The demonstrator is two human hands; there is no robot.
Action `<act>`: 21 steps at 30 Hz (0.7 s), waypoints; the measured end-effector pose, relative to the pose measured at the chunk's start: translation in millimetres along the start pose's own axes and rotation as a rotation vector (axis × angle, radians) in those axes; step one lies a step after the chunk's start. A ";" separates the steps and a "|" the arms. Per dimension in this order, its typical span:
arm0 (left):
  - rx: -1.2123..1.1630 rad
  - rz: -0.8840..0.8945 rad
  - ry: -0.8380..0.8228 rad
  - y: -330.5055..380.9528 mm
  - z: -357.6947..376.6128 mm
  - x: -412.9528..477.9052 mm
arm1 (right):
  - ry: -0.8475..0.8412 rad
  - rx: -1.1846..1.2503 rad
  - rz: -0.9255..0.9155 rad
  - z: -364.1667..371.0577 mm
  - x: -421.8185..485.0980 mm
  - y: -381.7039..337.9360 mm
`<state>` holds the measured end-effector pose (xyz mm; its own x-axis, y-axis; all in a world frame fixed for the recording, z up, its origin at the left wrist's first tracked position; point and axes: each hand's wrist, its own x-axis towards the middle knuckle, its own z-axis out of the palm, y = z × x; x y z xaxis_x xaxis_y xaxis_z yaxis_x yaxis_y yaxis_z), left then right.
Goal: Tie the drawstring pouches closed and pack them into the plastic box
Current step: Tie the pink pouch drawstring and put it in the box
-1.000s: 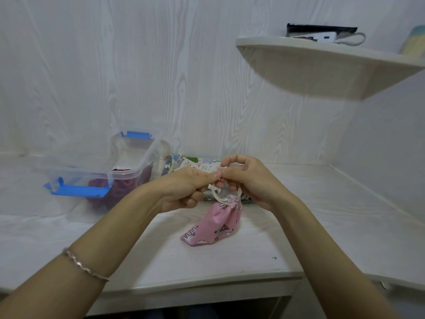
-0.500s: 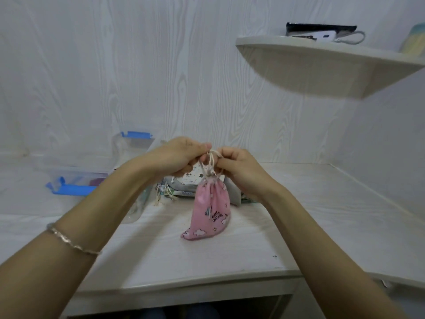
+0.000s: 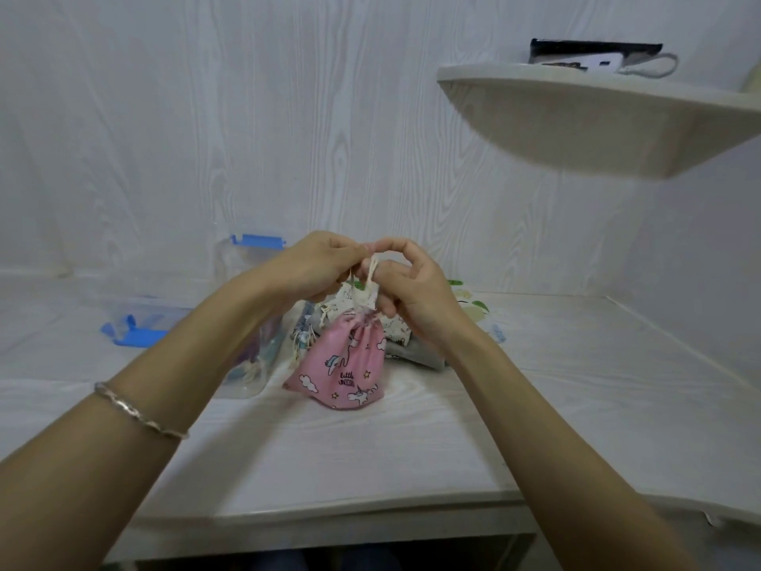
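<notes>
A pink unicorn-print drawstring pouch (image 3: 346, 364) stands upright on the white desk (image 3: 412, 447), its bottom resting on the surface and its neck gathered. My left hand (image 3: 317, 265) and my right hand (image 3: 412, 290) meet just above it, both pinching its cream drawstring (image 3: 370, 274). Behind the pink pouch lies a pile of other printed pouches (image 3: 395, 327), partly hidden by my hands. The clear plastic box (image 3: 247, 315) with blue clips sits to the left, behind my left forearm, with some fabric inside.
The box's lid with a blue latch (image 3: 136, 333) lies at the far left. A rounded shelf (image 3: 597, 113) juts from the wall at upper right, carrying a dark flat object. The desk's front edge runs below my forearms.
The pink pouch was lifted from lying flat to standing upright, then swung slightly so its bottom spreads on the desk. Both hands rose and stay on the drawstring.
</notes>
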<state>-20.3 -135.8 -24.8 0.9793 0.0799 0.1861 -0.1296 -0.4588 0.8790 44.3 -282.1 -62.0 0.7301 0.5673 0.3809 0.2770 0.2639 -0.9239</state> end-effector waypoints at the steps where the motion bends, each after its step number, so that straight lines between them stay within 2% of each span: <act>1: -0.005 -0.004 -0.001 -1.6 0.0 -1.2 | 0.017 -0.016 -0.015 0.2 0.9 0.7; 4: 0.011 -0.004 0.023 -4.9 -1.3 -6.5 | 0.115 0.084 -0.022 0.4 3.7 1.1; 6: 0.092 0.011 0.070 -7.6 -4.0 -11.9 | 0.135 0.270 0.040 -2.0 5.0 -0.5; 9: 0.152 0.048 0.204 -17.6 -9.7 -16.2 | 0.168 0.660 0.177 -9.8 4.9 2.4; 12: 0.077 0.039 0.396 -30.6 -14.3 -18.3 | 0.250 0.756 0.243 -15.1 1.1 14.1; 14: 0.027 0.052 0.460 -35.4 -13.5 -20.7 | 0.253 0.571 0.265 -16.9 -2.4 21.2; 16: 0.056 0.111 0.422 -37.8 -9.4 -22.1 | 0.184 0.218 0.259 -17.1 -4.0 21.4; 19: -0.050 0.182 0.273 -32.1 -3.5 -22.6 | -0.035 -0.357 0.243 -11.5 -1.8 10.5; 21: -0.005 0.194 0.235 -24.9 -1.5 -17.0 | -0.182 -0.507 0.267 -4.0 -2.0 2.3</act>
<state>-34.0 -124.4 -49.2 0.8731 0.1943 0.4471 -0.3125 -0.4809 0.8192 46.0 -285.8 -65.1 0.7092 0.6991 0.0914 0.3948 -0.2863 -0.8730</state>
